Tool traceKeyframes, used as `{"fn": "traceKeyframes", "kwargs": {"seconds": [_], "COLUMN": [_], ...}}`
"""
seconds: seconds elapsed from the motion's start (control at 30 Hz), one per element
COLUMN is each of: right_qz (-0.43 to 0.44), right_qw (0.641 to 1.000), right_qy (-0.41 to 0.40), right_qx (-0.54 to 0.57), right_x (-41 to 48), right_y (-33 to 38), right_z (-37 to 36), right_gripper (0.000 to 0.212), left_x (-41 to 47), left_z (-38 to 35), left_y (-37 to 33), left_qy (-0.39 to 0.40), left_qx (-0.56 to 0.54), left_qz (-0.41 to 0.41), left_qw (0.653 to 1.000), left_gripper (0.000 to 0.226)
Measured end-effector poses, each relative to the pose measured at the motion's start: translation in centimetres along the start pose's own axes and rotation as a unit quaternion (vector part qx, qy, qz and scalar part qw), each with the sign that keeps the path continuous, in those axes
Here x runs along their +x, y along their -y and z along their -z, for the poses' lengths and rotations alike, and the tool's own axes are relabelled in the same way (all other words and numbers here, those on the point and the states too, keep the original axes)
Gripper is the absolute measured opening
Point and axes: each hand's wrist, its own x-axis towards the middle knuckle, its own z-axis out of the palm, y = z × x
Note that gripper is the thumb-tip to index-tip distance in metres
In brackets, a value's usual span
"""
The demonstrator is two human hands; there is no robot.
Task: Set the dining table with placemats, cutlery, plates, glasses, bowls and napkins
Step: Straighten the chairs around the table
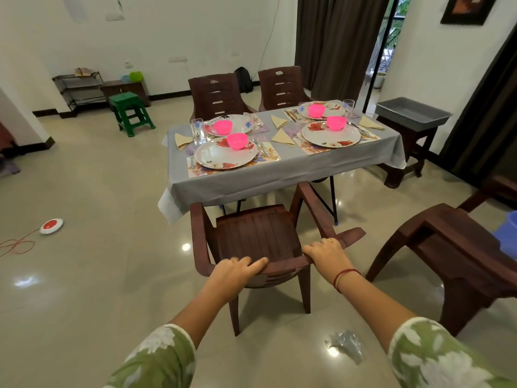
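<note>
My left hand (237,271) and right hand (326,254) both grip the brown chair (256,233) by its top rail. The seat points up the frame, at the table (251,180).

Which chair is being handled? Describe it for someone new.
Find the grey-clothed dining table. At its near edge stands a brown armchair, seat facing the table. Unlike the other brown chairs, it has the left hand and right hand gripping its backrest.
</note>
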Motion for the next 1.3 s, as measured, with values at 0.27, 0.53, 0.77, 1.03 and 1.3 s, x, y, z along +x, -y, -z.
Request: {"fn": "traceKeyframes", "kwargs": {"seconds": [0.27,0.53,0.77,1.03,1.3], "right_qz": [-0.025,0.022,0.021,0.016,-0.083], "right_qw": [1.000,0.993,0.995,0.988,0.957], "right_qy": [-0.003,0.070,0.084,0.051,-0.143], "right_qx": [0.011,0.097,0.050,0.147,0.238], "right_x": [2.6,3.7,4.2,1.8,-6.6], "right_y": [-0.7,-2.0,-1.9,-1.3,-6.3], "right_z": [0.0,1.0,1.3,2.1,1.3], "right_gripper": [0.021,0.037,0.031,0.061,0.063], "left_x": [2.7,3.8,4.4,4.1,6.8], "left_z": [-0.4,-1.0,-0.9,-0.8,4.4], "left_y": [1.4,2.4,2.7,2.1,-7.5], "left_qy": [-0.008,-0.016,-0.025,-0.071,-0.195], "left_qx": [-0.020,-0.067,-0.079,-0.199,-0.301], "left_qz": [0.007,0.000,-0.010,0.031,0.006], "left_qw": [1.000,0.998,0.996,0.977,0.933], "left_gripper": [0.072,0.057,0.046,0.068,0.070]}}
